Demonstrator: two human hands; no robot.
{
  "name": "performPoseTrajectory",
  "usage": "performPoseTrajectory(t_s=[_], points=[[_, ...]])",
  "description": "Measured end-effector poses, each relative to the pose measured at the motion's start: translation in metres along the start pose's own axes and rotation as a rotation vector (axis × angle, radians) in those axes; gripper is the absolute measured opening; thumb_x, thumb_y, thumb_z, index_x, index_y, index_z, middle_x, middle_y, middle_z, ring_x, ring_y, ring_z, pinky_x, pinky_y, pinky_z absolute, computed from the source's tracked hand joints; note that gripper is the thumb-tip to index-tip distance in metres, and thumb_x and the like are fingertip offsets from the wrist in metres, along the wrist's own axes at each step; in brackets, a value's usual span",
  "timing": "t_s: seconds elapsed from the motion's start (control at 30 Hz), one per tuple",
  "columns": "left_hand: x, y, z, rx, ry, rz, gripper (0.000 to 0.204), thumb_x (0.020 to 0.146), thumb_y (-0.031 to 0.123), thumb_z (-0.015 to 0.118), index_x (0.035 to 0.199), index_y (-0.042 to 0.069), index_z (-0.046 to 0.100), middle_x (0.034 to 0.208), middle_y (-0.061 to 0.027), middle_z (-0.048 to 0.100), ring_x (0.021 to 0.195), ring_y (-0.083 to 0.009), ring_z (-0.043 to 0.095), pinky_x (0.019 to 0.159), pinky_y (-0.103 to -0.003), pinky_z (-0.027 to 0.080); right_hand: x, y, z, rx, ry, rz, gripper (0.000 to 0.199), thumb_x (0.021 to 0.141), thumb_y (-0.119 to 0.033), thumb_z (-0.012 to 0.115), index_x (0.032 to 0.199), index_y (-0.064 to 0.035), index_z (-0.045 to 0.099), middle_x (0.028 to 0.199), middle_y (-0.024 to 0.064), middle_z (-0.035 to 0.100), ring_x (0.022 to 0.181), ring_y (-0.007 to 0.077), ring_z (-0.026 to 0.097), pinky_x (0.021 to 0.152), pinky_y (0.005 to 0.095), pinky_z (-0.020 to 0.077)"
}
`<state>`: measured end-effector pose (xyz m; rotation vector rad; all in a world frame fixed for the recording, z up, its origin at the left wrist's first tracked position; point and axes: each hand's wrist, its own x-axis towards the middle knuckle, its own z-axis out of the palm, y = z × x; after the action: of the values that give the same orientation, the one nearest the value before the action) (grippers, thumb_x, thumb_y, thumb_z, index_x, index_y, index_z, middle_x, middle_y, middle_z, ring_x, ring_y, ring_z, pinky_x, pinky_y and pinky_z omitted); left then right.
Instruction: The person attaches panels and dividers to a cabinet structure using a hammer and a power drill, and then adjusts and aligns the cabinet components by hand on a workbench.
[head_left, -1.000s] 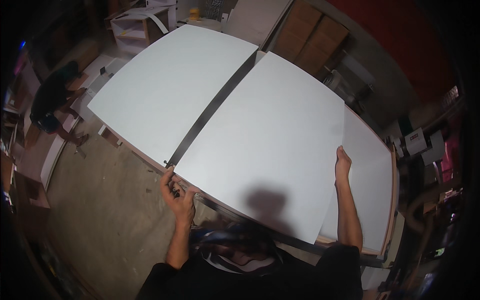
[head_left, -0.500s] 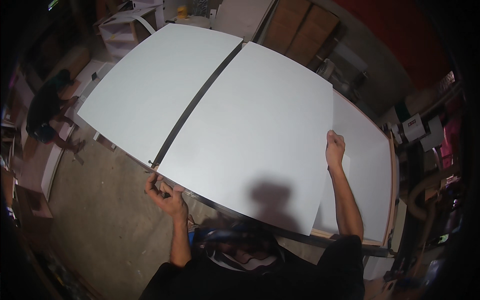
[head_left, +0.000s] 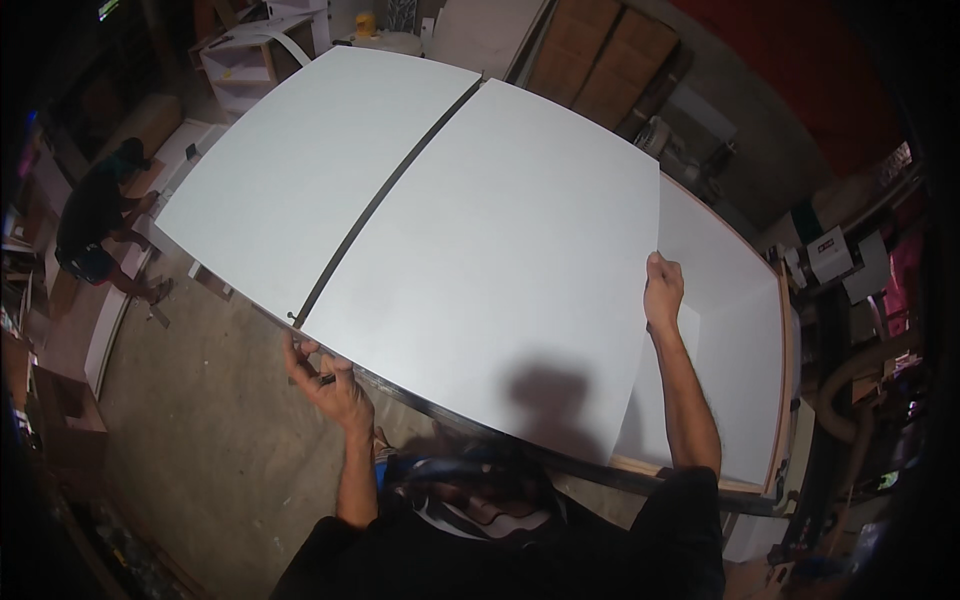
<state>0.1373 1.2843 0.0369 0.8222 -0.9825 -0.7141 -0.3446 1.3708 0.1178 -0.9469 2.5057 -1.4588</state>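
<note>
A wide white panel [head_left: 480, 260] lies over a large box-shaped frame, beside a second white panel [head_left: 310, 170] on its left. A narrow dark gap [head_left: 385, 200] runs between them. My right hand [head_left: 665, 292] is closed on the right edge of the nearer panel, thumb on top and its other fingers partly hidden. At that panel's near left corner, my left hand [head_left: 343, 400] has its fingers apart and bent, the tips at the edge by the gap. A small dark knob-like piece [head_left: 292, 317] sticks up by the corner.
Right of the panel shows the white inside of a wood-edged box [head_left: 740, 330]. A co-worker [head_left: 100, 215] bends over boards at the far left. Behind stand a white shelf unit [head_left: 240, 70] and brown cartons [head_left: 600, 60]. A pale machine [head_left: 828, 255] is at right.
The nearer panel has slid a little left, and the dark gap is narrower. My right hand moved left with it, and my left hand shifted slightly left.
</note>
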Motion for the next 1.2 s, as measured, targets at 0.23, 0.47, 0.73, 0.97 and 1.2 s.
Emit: performPoseTrajectory(t_s=[0.23,0.47,0.73,0.97,1.2], points=[[-0.006,0.009,0.007,0.375,-0.043,0.085,0.073,0.105,0.045,0.06,0.164,0.01,0.033,0.128,-0.0061,0.048,0.107,-0.0123,0.047,0.075,-0.024,0.043,-0.001,-0.006,0.002,0.07,-0.004,-0.011,0.04,0.108,-0.031,0.056,0.12,0.0049,0.071,0.105,0.0074,0.05,0.097,0.0186,0.049,0.093,0.0341,0.0435],[-0.007,0.013,0.01,0.356,-0.041,0.048,0.072,0.106,0.046,0.058,0.163,0.01,0.033,0.135,-0.0103,0.045,0.117,-0.0166,0.05,0.093,-0.03,0.049,0.002,-0.016,0.002,0.029,-0.003,-0.027,0.04,0.108,-0.029,0.056,0.112,0.0078,0.071,0.1,0.0062,0.049,0.09,0.0173,0.047,0.087,0.0338,0.0436],[-0.004,0.02,0.013,0.343,-0.032,0.016,0.08,0.101,0.05,0.065,0.162,0.008,0.036,0.128,-0.0102,0.047,0.113,-0.0186,0.049,0.09,-0.03,0.047,0.023,-0.009,-0.009,-0.076,-0.031,-0.093,0.039,0.104,-0.031,0.062,0.106,0.0059,0.075,0.096,0.0097,0.063,0.088,0.02,0.057,0.085,0.0349,0.047],[-0.007,0.028,0.018,0.393,0.055,-0.031,0.076,0.099,0.041,0.067,0.161,0.007,0.038,0.13,-0.0101,0.045,0.099,-0.016,0.048,0.082,-0.03,0.045,0.163,-0.035,0.018,-0.639,0.095,-0.373,0.051,0.095,-0.038,0.067,0.122,0.0047,0.07,0.125,0.0245,0.068,0.112,0.0402,0.066,0.099,0.0461,0.0514],[-0.001,0.041,0.044,0.44,0.152,-0.095,0.074,0.097,0.025,0.065,0.159,-0.002,0.035,0.151,-0.017,0.037,0.103,-0.0184,0.041,0.088,-0.031,0.041,0.275,-0.11,0.145,-0.883,-0.229,-0.453,0.074,0.098,-0.052,0.057,0.15,-0.0008,0.048,0.151,0.0235,0.052,0.141,0.0413,0.047,0.117,0.0498,0.0394]])
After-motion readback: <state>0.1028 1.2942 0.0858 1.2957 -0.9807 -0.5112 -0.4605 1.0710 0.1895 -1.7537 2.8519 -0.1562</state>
